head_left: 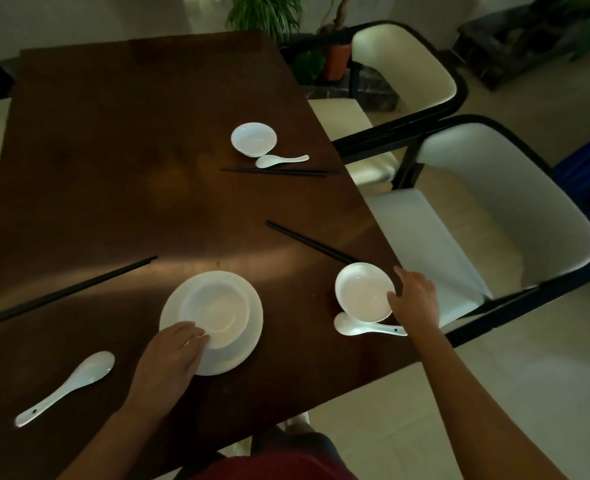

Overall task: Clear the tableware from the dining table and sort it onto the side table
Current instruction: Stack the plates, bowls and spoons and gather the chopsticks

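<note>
At the near edge of the dark wooden table (120, 140), a white spoon (65, 388) is lying alone on the left, bowl end pointing away from the person. Just right of it the left hand (169, 362) is resting palm-down, fingers curled over the near rim of a white bowl (215, 308) that is sitting on a white plate (241, 344); whether it is actually gripping, I cannot tell. Over on the right, the right hand (414, 299) is spreading open against the side of a second bowl (364, 292) close to the table edge, thumb touching the rim, not closed around it. A second spoon (366, 327) is lying just under that bowl, touching it. Black chopsticks (75, 289) are lying diagonally to the left, another pair (310, 242) angling in behind the right bowl. Farther back, a third bowl (253, 139) is sitting with a small spoon (281, 160) beside it and chopsticks (279, 171) just in front. Two white chairs (477, 202) are standing along the right side
</note>
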Motion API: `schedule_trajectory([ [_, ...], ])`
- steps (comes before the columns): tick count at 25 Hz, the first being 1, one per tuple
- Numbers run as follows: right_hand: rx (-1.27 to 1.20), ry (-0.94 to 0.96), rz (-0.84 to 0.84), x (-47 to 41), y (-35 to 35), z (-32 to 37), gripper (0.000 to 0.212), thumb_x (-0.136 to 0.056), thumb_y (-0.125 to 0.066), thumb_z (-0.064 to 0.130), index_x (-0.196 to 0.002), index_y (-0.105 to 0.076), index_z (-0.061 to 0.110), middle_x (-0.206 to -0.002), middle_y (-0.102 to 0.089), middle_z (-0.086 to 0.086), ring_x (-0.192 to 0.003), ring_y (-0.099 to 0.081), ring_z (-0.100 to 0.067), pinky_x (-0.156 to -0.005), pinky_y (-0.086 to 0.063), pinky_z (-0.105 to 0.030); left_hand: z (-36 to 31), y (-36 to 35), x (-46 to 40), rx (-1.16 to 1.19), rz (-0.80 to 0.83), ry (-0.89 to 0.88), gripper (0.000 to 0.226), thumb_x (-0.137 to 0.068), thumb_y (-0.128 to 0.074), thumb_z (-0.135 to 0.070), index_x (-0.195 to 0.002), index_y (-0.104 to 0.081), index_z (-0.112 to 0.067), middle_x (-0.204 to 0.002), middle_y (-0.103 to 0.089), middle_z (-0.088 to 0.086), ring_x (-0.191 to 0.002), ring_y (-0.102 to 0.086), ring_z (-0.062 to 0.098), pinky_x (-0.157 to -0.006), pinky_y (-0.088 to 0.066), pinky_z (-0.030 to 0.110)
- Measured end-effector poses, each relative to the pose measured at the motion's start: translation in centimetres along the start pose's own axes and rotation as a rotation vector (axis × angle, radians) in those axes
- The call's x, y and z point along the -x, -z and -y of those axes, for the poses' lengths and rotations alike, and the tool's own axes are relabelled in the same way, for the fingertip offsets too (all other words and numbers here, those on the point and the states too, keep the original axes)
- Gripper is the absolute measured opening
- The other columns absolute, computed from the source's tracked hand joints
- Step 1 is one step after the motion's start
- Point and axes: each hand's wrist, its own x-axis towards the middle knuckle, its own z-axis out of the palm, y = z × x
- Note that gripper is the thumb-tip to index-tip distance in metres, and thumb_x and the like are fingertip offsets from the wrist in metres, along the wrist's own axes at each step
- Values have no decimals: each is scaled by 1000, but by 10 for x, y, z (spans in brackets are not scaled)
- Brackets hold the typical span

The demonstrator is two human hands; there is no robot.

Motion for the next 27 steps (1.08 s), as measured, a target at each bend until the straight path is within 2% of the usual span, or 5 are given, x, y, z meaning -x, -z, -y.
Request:
schedule_trajectory([
  [5, -184, -24, 10, -7, -8, -3, 31, -83, -49, 3, -110, -64, 7, -105, -69, -15, -97, -62, -32, -78, -50, -35, -5, -1, -5, -17, 17, -16, 34, -59, -84, -5, -91, -74, -9, -92, -74, 11, -89, -70, 29, -79, -54, 46],
  [10, -291, -63, 36, -8, -1, -2, 30, -84, -52, 1, -109, -66, 8, -103, -71, -11, -96, -63, -26, -75, -43, -25, -9, 2, -5, -13, -4, 7, 29, -63, -80, -4, -91, -74, -10, -93, -74, 9, -90, -69, 27, -81, -53, 43],
  [18, -427, 134, 118, 11, 16, 67, 28, -81, -58, 3, -106, -69, 11, -93, -70, -8, -83, -61, -18, -80, -55, -38, -16, -2, 7, 37, -31, 118, 42, -68, -76, -4, -108, -68, -10, -114, -68, 10, -112, -61, 28, -95, -45, 44],
  [23, -488, 268, 358, 42, -28, 156, 28, -83, -58, 1, -108, -68, 11, -101, -69, -7, -92, -66, -21, -82, -58, -43, -25, 18, 11, 442, -135, 672, 41, -88, -57, -13, -128, -53, -10, -134, -53, 10, -126, -47, 25, -104, -33, 34],
  [27, -486, 279, 396, 53, -60, 185, 27, -83, -59, 0, -106, -70, 11, -104, -71, -11, -91, -66, -25, -81, -58, -44, -20, 34, -6, 950, -93, 983, 33, -93, -51, -23, -122, -55, -9, -122, -61, 13, -95, -64, 20, -91, -48, 37],
])
